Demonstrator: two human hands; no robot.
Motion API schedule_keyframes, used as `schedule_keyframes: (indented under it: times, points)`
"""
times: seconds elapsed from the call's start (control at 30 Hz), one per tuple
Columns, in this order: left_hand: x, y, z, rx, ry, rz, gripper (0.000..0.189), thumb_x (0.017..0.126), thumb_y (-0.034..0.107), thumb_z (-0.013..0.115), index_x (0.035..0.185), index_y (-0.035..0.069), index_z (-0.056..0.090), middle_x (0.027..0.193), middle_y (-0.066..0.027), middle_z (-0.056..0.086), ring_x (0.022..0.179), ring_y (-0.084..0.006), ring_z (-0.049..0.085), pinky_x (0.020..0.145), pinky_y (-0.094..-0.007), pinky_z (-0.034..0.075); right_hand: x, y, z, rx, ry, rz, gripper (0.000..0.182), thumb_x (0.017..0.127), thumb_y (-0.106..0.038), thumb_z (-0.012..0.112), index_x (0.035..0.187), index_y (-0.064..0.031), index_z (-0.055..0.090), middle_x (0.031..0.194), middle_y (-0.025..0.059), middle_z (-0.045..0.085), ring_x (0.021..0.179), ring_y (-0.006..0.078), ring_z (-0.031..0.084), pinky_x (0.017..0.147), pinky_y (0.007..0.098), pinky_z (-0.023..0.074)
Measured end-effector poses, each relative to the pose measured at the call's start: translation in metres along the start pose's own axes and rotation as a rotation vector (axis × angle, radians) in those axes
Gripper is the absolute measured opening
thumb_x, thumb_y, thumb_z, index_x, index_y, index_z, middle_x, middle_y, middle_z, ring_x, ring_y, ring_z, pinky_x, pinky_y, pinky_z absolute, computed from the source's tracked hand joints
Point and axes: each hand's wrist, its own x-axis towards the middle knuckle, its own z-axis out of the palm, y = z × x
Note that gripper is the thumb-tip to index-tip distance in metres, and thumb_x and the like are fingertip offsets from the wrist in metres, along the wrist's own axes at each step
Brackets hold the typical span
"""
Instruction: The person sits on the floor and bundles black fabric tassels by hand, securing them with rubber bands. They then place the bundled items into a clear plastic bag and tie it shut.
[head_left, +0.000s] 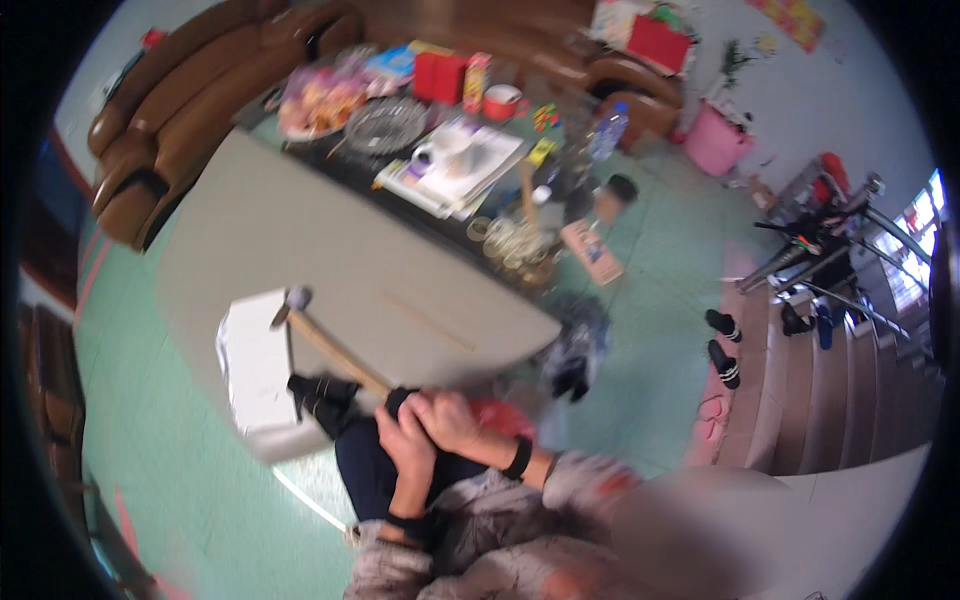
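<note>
Both of my hands grip the dark wrapped end of a wooden-handled hammer (337, 354), my left hand (409, 446) beside my right hand (448, 421). The handle slants up and left, and the metal head is over a white flat box or board (259, 364); whether it touches cannot be told. The white piece lies at the near left part of a grey-beige surface (300, 232). A black cloth or glove-like thing (326, 401) is between the white piece and my knees. A thin light-brown stick (435, 326) lies on the surface to the right.
Beyond the surface, a dark table holds a glass dish (386, 125), a white mug (452, 146), papers (487, 165), a red mug (502, 103) and several clear rings (514, 244). A plastic bottle (609, 133) stands at right. Brown sofas (217, 82) are behind; slippers (724, 364) lie near steps.
</note>
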Motion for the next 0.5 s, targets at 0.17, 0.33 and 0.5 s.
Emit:
schedule_keyframes:
  times: [0.17,0.33,0.5]
  points:
    - [0.019,0.014,-0.018,-0.540,-0.379,-0.275,0.034,0.085,0.018,0.059,0.112,-0.002,0.050,0.103,-0.0070,0.056,0.093,-0.0146,0.053,0.082,-0.0266,0.043,0.013,0.003,-0.024,0.130,-0.123,0.293,0.049,0.091,-0.040,0.040,0.080,0.0047,0.057,0.081,0.0255,0.059,0.076,0.0418,0.057,0.066,0.0457,0.0455]
    - [0.025,0.009,-0.022,-0.667,-0.523,-0.538,0.034,0.078,0.008,0.064,0.108,-0.003,0.053,0.098,-0.0070,0.059,0.088,-0.0150,0.057,0.080,-0.0267,0.046,0.022,0.006,-0.061,0.356,-0.397,0.453,0.059,0.092,-0.047,0.032,0.090,0.0065,0.056,0.087,0.0269,0.059,0.089,0.0428,0.055,0.080,0.0447,0.0415]
    - [0.024,0.016,-0.021,-0.897,-0.523,-0.583,0.030,0.078,0.005,0.060,0.106,-0.003,0.055,0.098,-0.0075,0.061,0.088,-0.0169,0.058,0.083,-0.0289,0.046,0.020,0.144,-0.092,0.059,-0.018,0.609,0.015,0.082,-0.019,0.055,0.084,-0.0051,0.060,0.073,0.0157,0.061,0.065,0.0314,0.059,0.060,0.0388,0.0462]
